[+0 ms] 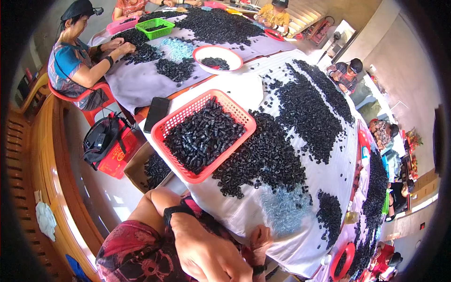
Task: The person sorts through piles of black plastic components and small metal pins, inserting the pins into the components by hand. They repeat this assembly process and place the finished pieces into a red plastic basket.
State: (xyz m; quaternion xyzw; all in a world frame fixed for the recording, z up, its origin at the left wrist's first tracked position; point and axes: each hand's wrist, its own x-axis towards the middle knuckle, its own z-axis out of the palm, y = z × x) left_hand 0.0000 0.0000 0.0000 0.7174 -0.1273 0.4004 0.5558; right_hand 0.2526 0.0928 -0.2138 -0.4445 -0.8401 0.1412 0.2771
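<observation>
My left hand [209, 256], with a black band at its wrist, hangs over my lap in front of the table edge. Its back faces up, and its fingers run out of the lower edge. Close to the table's near edge is my right hand [260, 238], its fingers curled in; whatever they hold is hidden. Ahead of both hands stands a red-pink plastic basket [250, 123] filled with small black cylindrical parts [204, 134]. Beside it spreads a heap of loose black pieces [263, 157]. A pile of clear bluish small pieces [286, 209] lies nearest my right hand.
A black phone [157, 114] lies left of the basket. Below the table edge stands a cardboard box [136, 164] with black parts, near a red box [117, 152]. Beyond are a red-rimmed white bowl [237, 66], a green basket [162, 32] and several seated people, one [77, 63] at left.
</observation>
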